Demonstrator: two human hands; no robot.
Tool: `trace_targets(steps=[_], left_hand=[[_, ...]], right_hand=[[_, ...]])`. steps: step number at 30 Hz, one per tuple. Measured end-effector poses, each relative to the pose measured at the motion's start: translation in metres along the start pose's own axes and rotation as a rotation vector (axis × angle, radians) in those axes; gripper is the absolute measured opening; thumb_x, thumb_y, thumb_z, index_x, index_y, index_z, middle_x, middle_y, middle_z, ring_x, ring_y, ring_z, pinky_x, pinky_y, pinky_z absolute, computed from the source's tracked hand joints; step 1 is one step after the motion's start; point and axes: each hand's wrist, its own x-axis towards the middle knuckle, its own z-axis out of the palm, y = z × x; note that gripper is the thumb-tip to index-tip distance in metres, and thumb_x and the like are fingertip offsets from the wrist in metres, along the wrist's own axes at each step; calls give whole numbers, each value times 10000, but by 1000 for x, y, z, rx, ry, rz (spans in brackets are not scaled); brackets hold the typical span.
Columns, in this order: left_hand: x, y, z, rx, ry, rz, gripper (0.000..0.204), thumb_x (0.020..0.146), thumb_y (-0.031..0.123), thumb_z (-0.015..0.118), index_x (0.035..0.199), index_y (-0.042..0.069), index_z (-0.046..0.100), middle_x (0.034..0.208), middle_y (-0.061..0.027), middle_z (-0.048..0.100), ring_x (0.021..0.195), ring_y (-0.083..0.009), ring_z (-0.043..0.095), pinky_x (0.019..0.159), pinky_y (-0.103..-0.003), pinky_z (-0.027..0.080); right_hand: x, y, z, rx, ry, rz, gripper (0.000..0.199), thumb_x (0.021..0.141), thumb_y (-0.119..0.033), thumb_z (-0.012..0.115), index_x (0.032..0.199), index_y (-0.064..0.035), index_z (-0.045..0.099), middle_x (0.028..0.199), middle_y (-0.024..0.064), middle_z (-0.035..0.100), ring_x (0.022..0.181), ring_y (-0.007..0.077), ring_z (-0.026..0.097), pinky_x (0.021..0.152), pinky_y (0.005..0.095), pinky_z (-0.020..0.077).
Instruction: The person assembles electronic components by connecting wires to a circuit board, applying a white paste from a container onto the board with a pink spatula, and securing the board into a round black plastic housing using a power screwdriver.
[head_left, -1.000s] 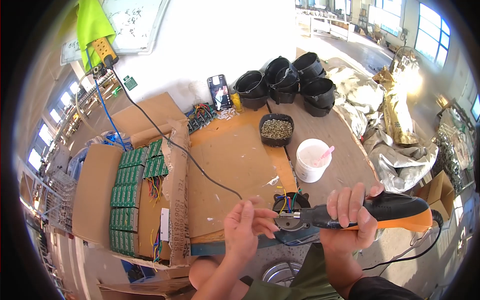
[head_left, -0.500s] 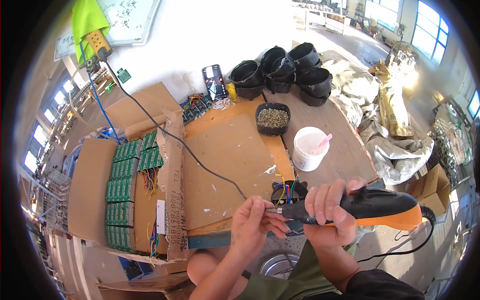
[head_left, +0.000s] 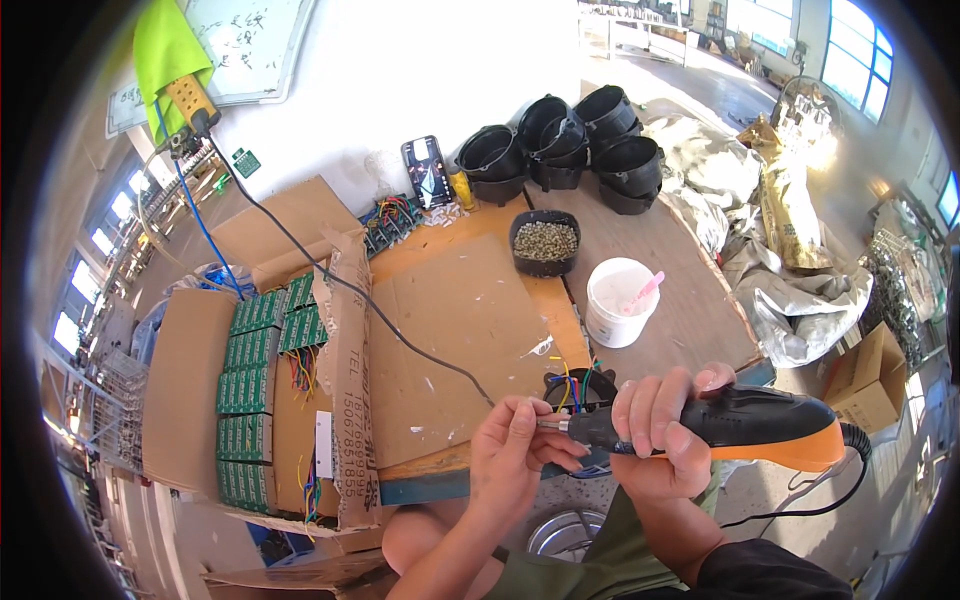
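Observation:
My right hand (head_left: 668, 430) is wrapped round a black and orange electric screwdriver (head_left: 765, 425), which lies level with its nose to the left. At that nose my left hand (head_left: 518, 440) pinches the metal bit (head_left: 553, 425) between thumb and forefinger, other fingers partly spread. Whether a small screw sits at the bit's tip is hidden by the fingers. Just beyond the tool, at the table's front edge, is a round black housing (head_left: 597, 388) with blue, yellow and green wires (head_left: 568, 385), partly covered by my right hand.
Left stands an open carton (head_left: 350, 400) of green circuit boards (head_left: 245, 430). A black cord (head_left: 430, 357) crosses the cardboard sheet (head_left: 450, 310). Farther back are a bowl of small metal parts (head_left: 545, 242), a white tub (head_left: 612, 325), stacked black housings (head_left: 555, 135) and a phone (head_left: 428, 172).
The view has shifted slightly, so the carton and table sit a little lower in the picture. Both hands keep the same hold on the screwdriver and its bit.

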Motion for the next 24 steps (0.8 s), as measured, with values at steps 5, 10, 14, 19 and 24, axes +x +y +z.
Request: trace_targets(steps=[5,10,14,19,24], left_hand=[[2,0,2,0,22,-31,300,1062,280,451,1046,-11,524,921,-159,689,706,-293,720,545,-346,603],[3,0,2,-22,35,-54,305,1062,282,450,1035,-10,532,910,-156,699,672,-280,715,509,-334,593],[3,0,1,-20,22,-41,302,1059,278,460,1048,-15,534,926,-152,700,675,-286,716,513,-339,595],[1,1,-2,13,-43,-53,280,1059,263,462,1091,-10,515,980,-178,674,738,-305,718,564,-360,599],[-1,4,-1,48,-45,-103,309,1061,270,452,1164,-15,513,986,-178,676,722,-287,711,553,-350,581]], right_hand=[[0,-1,-1,30,13,12,420,859,-62,632,1209,-150,416,718,13,481,612,154,499,643,341,424],[0,-1,-2,-1,-26,24,417,862,-67,636,1207,-151,419,718,9,477,607,150,497,642,335,423],[-1,-1,-6,32,4,30,421,862,-68,640,1208,-155,418,718,10,479,608,150,499,636,334,424],[-1,-3,-7,52,-20,31,414,865,-64,643,1200,-156,419,718,13,483,606,152,507,628,330,428],[2,-3,-17,-16,-238,5,409,865,-43,653,1188,-139,419,725,20,504,594,162,529,617,335,462]])
